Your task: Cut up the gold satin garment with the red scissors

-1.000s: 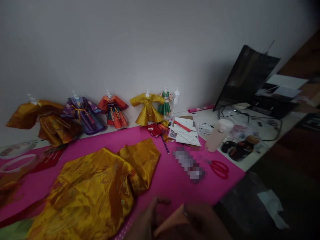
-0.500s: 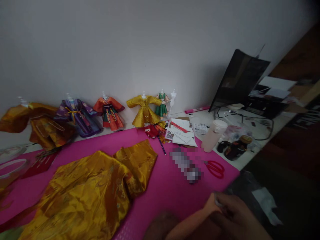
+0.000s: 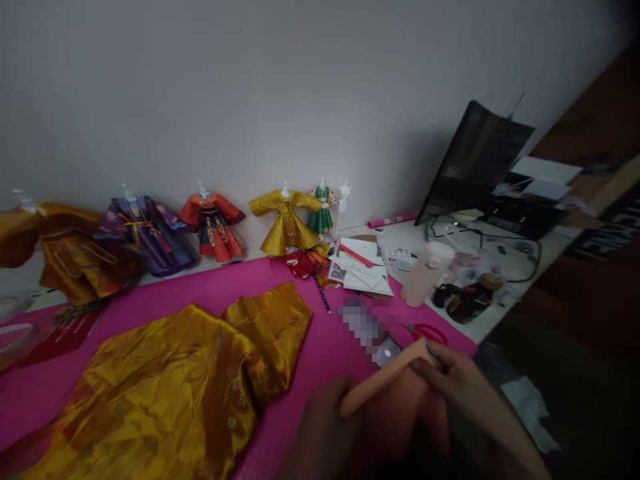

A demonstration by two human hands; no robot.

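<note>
- The orange cloth [image 3: 383,387] is held up over the near edge of the pink-covered desk [image 3: 320,347], spanning the space between the left hand [image 3: 330,417] and the right hand [image 3: 447,370].
- Its folded upper edge gives the long axis: a slant rising from the left hand at the lower end to the right hand at the far upper corner, with the rest of the cloth hanging below.
- The right hand's grip is closed, thumb and fingers pinching that corner; the left grip is curled on the lower end, but it is dim and blurred, so the exact pinch cannot be told.
- Neither hand has to reach for the cloth – it lies directly between them. The red-handled scissors [image 3: 434,332] are just beyond the right hand, which is nearer to them; the yellow satin fabric [image 3: 175,380] lies flat and rumpled, nearer the left.
- Writing: large pale letters on a dark surface [image 3: 610,230] at the right edge, tilted and cut off – no word can be read safely. The dark bottle [image 3: 473,300] seems to carry a label, too small to read; the white papers [image 3: 363,263] bear faint marks, also unreadable.
</note>
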